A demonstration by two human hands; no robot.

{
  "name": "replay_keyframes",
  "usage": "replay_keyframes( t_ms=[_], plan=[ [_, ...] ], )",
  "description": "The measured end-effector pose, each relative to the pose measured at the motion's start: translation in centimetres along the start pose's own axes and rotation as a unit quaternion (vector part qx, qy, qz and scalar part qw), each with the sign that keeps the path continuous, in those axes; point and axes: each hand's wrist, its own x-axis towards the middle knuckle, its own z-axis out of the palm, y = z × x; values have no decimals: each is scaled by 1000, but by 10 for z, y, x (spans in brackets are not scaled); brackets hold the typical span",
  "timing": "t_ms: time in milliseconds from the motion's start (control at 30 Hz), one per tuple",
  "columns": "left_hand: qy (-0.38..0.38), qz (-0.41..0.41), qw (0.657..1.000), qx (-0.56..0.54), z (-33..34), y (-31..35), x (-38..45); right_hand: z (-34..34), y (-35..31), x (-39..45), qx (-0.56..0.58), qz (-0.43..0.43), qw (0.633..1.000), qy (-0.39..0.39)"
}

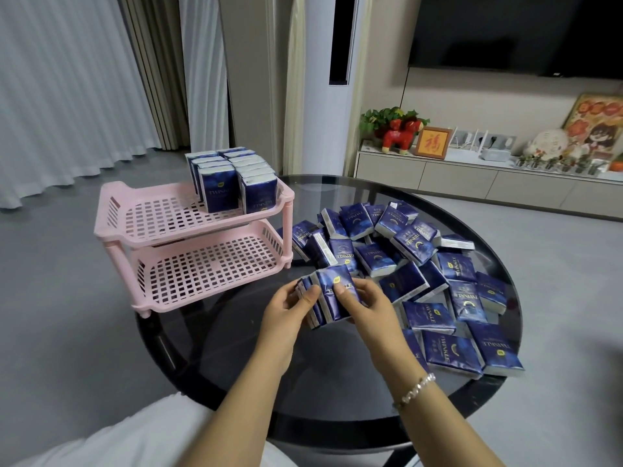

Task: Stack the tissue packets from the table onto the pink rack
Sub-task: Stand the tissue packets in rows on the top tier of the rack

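Both hands hold packets; loose packets crowd right.

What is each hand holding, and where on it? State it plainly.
Both hands hold one small bundle of tissue packets: the left hand grips its left end, the right hand its right end, thumb on the front face.

- Left hand and right hand gripping a bundle of tissue packets over the glass table.
- Pink rack carrying upright packets on its top tier.
- Loose packets lying heaped alongside.
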Motion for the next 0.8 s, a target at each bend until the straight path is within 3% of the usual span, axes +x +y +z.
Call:
replay_keyframes(
  t_ms=[133,267,367,433,533,633,700,800],
  plan=[
    [-47,-10,999,0,5,0,-5,2,3,-5,10,-8,1000,12],
    [-69,-34,997,-26,6,1,-8,-14,-7,-8,22,42,998,-46],
    [-62,-35,997,-19,5,1,-7,-44,-19,-3,-152,7,986,-72],
    [-64,-32,997,-4,6,-1,-7,-66,-26,3,-296,-25,950,-98],
    [-71,-28,997,13,8,-5,-9,-93,-29,12,-478,-24,863,-164],
    [-71,-27,997,22,9,-7,-9,-107,-29,15,-580,21,784,-220],
    [-71,-24,997,29,8,-8,-9,-108,-27,12,-607,46,756,-240],
    [-73,-25,996,40,8,-9,-8,-103,-24,10,-618,35,745,-250]
  ],
)
